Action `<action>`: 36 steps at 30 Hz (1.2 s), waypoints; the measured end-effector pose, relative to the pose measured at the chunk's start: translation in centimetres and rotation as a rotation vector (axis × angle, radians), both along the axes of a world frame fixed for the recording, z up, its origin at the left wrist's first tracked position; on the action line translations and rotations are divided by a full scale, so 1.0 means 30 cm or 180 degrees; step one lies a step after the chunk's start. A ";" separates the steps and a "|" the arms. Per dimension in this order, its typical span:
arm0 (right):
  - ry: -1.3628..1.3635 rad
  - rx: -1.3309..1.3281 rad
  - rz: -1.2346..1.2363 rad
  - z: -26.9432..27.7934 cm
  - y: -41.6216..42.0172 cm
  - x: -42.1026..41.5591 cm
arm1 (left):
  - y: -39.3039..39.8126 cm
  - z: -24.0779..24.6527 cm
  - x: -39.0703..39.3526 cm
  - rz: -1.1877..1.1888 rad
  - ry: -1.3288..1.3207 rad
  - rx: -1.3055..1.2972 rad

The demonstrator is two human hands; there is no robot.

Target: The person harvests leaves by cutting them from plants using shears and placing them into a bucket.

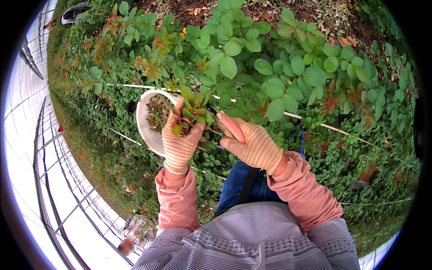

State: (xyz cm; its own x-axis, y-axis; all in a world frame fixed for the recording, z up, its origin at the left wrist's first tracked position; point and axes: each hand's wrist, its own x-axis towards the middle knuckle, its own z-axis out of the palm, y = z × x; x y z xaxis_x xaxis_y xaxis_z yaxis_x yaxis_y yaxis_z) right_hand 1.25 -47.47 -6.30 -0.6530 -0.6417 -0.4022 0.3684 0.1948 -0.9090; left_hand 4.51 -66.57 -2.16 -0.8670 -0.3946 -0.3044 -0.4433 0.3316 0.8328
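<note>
My left hand (180, 141), in a striped knit glove, grips a bunch of green and reddish leafy shoots (194, 109). Behind that hand is a round white bucket (143, 125) with small brownish-green cuttings (157, 109) inside. My right hand (256, 143), gloved the same way, is closed around pruning shears (231, 126) with worn pinkish handles. Their dark blades point up and left, close beside the shoots; leaves partly hide the tips. Ahead of both hands grow rose-like bushes (229, 57) with broad green leaves.
A pale string line (292, 115) crosses the bushes in front of me, and another (125, 135) runs at left. Brown mulch (192, 13) shows beyond. Other people appear at lower left (138, 233) and upper left (72, 13). Greenhouse framing (50, 175) curves along the left.
</note>
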 end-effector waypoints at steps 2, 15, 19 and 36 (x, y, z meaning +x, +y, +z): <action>0.0012 0.0022 0.0138 -0.001 -0.010 0.005 | 0.012 0.005 -0.013 0.0059 -0.0099 0.0174; -0.0776 0.0242 0.0054 -0.078 0.103 0.005 | -0.004 -0.005 -0.039 0.0174 0.0039 -0.0286; -0.1036 0.0182 0.0054 -0.100 0.055 -0.014 | -0.004 -0.006 -0.038 0.0022 0.0055 -0.0386; -0.1909 0.1054 0.0439 -0.095 0.330 0.229 | -0.731 -0.182 0.545 0.2232 -0.0118 0.0064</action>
